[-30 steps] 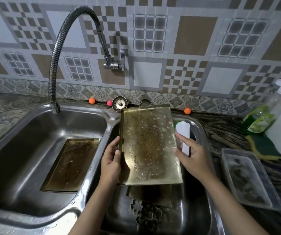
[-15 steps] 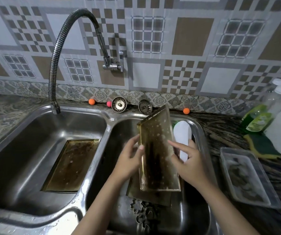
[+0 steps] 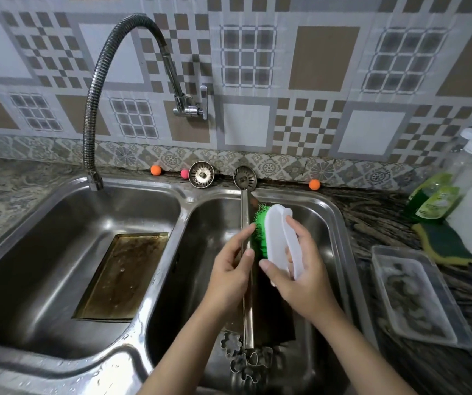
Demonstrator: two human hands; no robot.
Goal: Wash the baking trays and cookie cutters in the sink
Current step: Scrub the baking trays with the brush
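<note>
Steel tray (image 3: 246, 280) edge-on, left hand (image 3: 230, 276) gripping; right hand (image 3: 300, 276) holding brush (image 3: 279, 238).

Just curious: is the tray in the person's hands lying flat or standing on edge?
On edge. The tray shows only as a thin upright strip in the right basin, left hand gripping its rim, right hand holding the brush against it.
</note>
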